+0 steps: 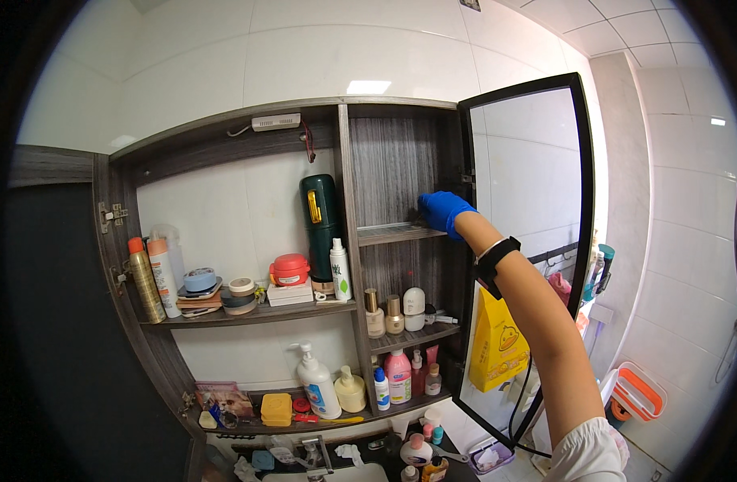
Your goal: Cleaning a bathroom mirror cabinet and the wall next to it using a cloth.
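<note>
My right hand [444, 211], in a blue glove, reaches into the upper right compartment of an open wall cabinet [343, 181]. It is close to the right end of the upper shelf [398, 232]. Its fingers are curled and partly hidden, so whether it holds anything is unclear. Below that shelf stand two gold-capped bottles [375, 316] and a white rounded bottle [414, 308]. On the bottom shelf are a pink bottle [398, 376] and a blue-capped white bottle [381, 388]. My left hand is out of view.
A mirrored door [528, 162] stands open at right, close to my arm. The left bay holds a dark green bottle-shaped case [320, 223], spray cans [144, 283] and a pump bottle [317, 382]. Below is a sink [344, 473] with toiletries beside it.
</note>
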Demonstrator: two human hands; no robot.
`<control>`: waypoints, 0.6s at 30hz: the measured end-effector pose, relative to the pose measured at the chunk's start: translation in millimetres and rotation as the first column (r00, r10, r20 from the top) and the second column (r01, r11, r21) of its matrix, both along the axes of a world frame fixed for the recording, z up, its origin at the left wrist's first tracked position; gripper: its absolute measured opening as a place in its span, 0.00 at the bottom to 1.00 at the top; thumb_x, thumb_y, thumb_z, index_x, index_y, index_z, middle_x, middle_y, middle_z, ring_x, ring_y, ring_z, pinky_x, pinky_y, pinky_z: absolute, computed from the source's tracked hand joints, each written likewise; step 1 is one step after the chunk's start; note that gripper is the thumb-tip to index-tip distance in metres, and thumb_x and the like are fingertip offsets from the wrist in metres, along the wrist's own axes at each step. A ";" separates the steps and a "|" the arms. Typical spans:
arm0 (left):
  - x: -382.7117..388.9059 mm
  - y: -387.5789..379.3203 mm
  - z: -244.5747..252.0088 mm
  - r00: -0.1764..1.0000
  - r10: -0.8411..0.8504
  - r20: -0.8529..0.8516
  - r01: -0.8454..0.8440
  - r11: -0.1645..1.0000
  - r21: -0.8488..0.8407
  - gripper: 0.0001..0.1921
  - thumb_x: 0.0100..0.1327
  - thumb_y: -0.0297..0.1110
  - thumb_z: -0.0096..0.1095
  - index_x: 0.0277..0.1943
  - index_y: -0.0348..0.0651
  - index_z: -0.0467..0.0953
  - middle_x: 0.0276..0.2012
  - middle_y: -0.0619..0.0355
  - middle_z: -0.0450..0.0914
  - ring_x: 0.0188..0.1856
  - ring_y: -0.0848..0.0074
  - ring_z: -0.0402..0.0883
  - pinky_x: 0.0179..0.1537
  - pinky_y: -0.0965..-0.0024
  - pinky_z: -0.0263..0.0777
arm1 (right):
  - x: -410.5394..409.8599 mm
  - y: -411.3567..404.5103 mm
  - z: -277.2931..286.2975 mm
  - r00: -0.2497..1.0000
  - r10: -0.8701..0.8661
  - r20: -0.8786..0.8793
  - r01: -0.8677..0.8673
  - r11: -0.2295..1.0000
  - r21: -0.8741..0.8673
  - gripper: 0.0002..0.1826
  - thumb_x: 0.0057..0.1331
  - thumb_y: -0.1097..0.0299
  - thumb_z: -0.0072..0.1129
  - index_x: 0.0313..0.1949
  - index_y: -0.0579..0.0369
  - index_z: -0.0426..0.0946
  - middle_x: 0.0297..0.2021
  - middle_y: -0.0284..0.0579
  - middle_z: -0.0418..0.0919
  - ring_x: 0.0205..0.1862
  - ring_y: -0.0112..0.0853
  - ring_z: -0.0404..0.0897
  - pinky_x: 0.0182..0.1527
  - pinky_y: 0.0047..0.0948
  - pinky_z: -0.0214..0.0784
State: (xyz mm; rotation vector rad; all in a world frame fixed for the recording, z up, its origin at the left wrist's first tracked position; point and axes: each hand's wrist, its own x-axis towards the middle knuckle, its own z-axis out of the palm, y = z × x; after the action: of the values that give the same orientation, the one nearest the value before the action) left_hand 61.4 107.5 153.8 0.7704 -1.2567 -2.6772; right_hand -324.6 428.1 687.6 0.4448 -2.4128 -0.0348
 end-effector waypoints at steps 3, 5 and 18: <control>0.2 0.8 0.0 1.000 -0.001 0.008 0.001 1.000 -0.007 0.43 0.59 0.72 0.38 0.45 0.28 0.70 0.36 0.34 0.76 0.36 0.37 0.74 0.35 0.35 0.69 | -3.7 -0.4 0.7 0.998 -0.017 0.062 0.014 0.998 0.053 0.10 0.59 0.70 0.52 0.38 0.56 0.79 0.41 0.58 0.78 0.44 0.52 0.77 0.44 0.42 0.73; -2.5 0.4 -0.4 1.000 -0.002 0.009 0.002 1.000 -0.006 0.43 0.59 0.72 0.38 0.45 0.28 0.70 0.36 0.34 0.76 0.36 0.37 0.74 0.36 0.35 0.69 | -10.4 5.0 5.8 0.995 -0.022 0.093 0.011 0.993 0.119 0.11 0.58 0.68 0.52 0.38 0.55 0.80 0.41 0.58 0.78 0.43 0.52 0.78 0.43 0.42 0.73; 0.0 1.6 0.9 1.000 0.007 0.028 -0.007 1.000 -0.016 0.44 0.59 0.71 0.38 0.49 0.28 0.68 0.37 0.34 0.76 0.37 0.36 0.74 0.39 0.34 0.69 | -30.9 2.8 8.0 0.983 -0.069 0.169 0.050 0.992 0.112 0.14 0.53 0.66 0.61 0.39 0.55 0.81 0.39 0.55 0.80 0.42 0.49 0.79 0.43 0.38 0.74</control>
State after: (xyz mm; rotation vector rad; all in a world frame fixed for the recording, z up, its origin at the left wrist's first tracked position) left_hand 61.5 109.1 154.7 0.8122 -1.2781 -2.6563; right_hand -355.5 430.9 695.6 0.4398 -2.6037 -0.1594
